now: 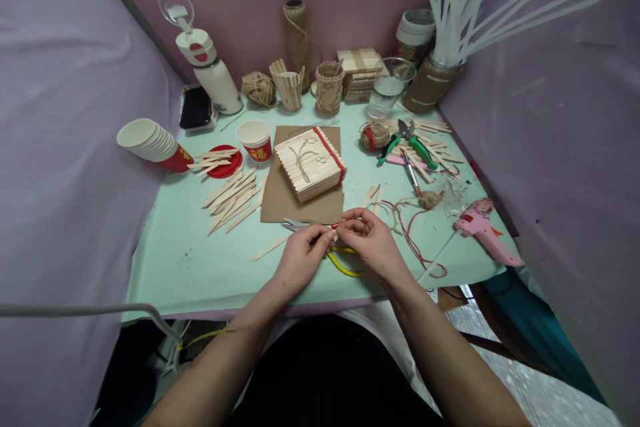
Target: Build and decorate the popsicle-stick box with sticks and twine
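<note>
We hold a small bright-red piece (335, 226), mostly hidden, its shape unclear to us, pinched at our fingertips (331, 235), above yellow-handled scissors (345, 272).

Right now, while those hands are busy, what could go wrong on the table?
The scissors lie right by the left hand and right hand, so a finger might get nicked if it slid onto a blade. The pink glue gun lies near the table's right edge, so a bump could knock it off. The clear cup of water is open, so tipping it might wet the wooden stack beside it.
</note>
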`<act>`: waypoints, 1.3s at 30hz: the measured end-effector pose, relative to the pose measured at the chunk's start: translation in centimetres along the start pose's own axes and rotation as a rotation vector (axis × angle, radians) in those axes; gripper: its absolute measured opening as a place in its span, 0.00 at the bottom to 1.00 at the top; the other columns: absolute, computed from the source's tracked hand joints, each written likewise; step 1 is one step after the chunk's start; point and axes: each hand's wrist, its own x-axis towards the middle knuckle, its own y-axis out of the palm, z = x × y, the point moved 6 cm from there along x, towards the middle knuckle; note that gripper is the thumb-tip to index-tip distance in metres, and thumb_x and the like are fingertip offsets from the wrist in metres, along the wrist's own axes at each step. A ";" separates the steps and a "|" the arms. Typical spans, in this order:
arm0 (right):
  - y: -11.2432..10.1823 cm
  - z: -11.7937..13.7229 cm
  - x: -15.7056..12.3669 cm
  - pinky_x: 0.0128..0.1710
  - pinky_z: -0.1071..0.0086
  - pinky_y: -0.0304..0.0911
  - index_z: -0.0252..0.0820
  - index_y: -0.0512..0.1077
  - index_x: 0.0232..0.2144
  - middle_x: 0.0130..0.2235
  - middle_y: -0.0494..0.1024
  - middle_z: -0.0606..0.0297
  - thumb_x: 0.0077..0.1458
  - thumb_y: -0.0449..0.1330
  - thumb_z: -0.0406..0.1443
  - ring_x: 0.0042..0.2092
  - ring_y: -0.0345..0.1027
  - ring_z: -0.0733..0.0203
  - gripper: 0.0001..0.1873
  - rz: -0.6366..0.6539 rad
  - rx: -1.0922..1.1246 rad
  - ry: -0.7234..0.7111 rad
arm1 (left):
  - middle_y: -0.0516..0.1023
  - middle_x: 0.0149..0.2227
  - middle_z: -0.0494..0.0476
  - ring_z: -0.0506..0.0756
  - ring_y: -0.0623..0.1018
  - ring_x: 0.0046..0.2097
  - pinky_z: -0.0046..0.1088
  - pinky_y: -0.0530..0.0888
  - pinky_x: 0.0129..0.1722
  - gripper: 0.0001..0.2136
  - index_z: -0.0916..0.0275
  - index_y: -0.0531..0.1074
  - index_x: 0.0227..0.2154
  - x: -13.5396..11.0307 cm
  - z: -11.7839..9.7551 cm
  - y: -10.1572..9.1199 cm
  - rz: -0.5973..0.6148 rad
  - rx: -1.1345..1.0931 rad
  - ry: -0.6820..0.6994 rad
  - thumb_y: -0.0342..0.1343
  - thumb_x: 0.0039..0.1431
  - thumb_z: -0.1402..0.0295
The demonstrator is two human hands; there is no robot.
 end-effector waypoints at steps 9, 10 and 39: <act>-0.4 -0.2 0.3 0.30 0.72 0.62 0.42 0.64 0.35 0.26 0.74 0.71 0.39 0.66 0.36 0.27 0.68 0.67 0.19 -0.086 0.052 -0.045 | 0.73 0.24 0.51 0.48 0.68 0.25 0.25 0.65 0.27 0.14 0.65 0.74 0.30 0.0 0.6 0.6 -0.042 -0.258 -0.140 0.56 0.54 0.57; -0.4 -0.1 0.3 0.30 0.72 0.62 0.42 0.65 0.35 0.27 0.75 0.71 0.39 0.66 0.36 0.28 0.68 0.67 0.19 -0.097 0.058 -0.052 | 0.73 0.23 0.51 0.48 0.68 0.24 0.24 0.65 0.27 0.14 0.65 0.74 0.30 0.0 0.6 0.7 -0.057 -0.279 -0.148 0.59 0.51 0.57; 0.7 4.7 -1.3 0.43 0.62 0.64 0.45 0.75 0.28 0.34 0.75 0.62 0.49 0.64 0.40 0.40 0.69 0.57 0.05 0.500 -0.153 -0.305 | 0.56 0.19 0.48 0.41 0.56 0.21 0.07 0.48 0.14 0.13 0.68 0.63 0.18 -3.1 -1.6 4.0 0.595 -1.216 -0.693 0.64 0.44 0.72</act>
